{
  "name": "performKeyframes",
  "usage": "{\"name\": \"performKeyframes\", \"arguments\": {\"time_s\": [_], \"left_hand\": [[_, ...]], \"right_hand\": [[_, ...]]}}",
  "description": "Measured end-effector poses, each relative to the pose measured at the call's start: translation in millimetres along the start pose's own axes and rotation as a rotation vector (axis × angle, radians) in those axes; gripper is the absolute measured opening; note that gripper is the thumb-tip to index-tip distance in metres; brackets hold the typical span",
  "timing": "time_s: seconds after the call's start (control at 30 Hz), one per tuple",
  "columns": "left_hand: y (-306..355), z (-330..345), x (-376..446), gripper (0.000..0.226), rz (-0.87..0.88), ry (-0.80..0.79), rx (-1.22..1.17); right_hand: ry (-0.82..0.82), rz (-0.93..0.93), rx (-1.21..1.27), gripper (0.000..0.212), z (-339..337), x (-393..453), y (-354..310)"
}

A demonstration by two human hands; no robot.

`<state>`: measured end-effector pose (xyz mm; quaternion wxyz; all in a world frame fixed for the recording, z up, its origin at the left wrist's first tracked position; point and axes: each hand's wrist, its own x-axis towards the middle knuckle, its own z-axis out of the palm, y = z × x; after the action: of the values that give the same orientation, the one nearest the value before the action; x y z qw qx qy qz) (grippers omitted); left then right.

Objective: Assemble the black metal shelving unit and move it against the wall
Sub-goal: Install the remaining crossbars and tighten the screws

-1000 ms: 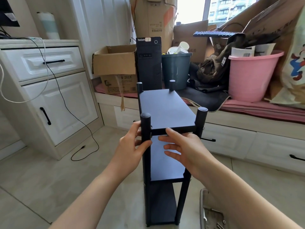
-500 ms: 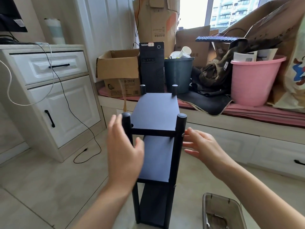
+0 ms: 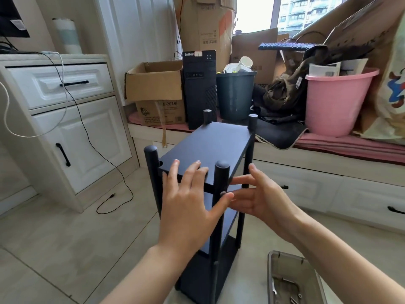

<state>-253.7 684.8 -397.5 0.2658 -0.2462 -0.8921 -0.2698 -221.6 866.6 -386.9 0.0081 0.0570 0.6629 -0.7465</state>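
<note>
While the shelf [image 3: 210,148], with four posts and three boards, is standing mid-frame, we are spreading our left hand [image 3: 190,200] and right hand [image 3: 260,198] wide beside its near post.

The black computer tower [image 3: 199,88] on the window bench carries the word "ThinkCentre" in small red letters along the top left of its front, partly covered by a white sticker. The lower cardboard box [image 3: 161,113] to its left shows "K-2019" printed in dark characters near its upper edge, with a round logo at its left and small print and a barcode-like patch below that are too small to make out. The tall cardboard box [image 3: 206,29] behind the tower bears a few lines of dark print, too blurred to read. A white tag on the brown bag [image 3: 287,93] is illegible.
</note>
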Motion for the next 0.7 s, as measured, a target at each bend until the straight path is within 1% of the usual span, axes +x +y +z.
{"name": "performKeyframes", "arguments": {"time_s": [0.07,0.1,0.23,0.3,0.33,0.53,0.7], "left_hand": [[-6,-2,1,0.076,0.019,0.025,0.012],[-9,-2,0,0.074,0.038,0.04,0.011],[-17,-1,0,0.077,0.071,0.064,-0.023],[-18,0,0,0.075,0.085,0.09,-0.011],[-19,0,0,0.074,0.092,0.103,-0.003],[-22,3,1,0.069,0.112,0.138,0.037],[-24,2,1,0.069,0.118,0.17,0.023]], "right_hand": [[-0.071,0.045,0.059,0.057,10,0,-3],[-0.079,0.066,0.117,0.055,15,2,-6],[0.03,0.091,0.328,0.039,25,16,-24],[0.065,0.094,0.373,0.029,30,22,-30],[0.075,0.101,0.38,0.027,31,25,-31],[0.039,0.164,0.465,0.032,31,30,-31],[0.076,0.163,0.498,0.029,36,32,-31]]}}
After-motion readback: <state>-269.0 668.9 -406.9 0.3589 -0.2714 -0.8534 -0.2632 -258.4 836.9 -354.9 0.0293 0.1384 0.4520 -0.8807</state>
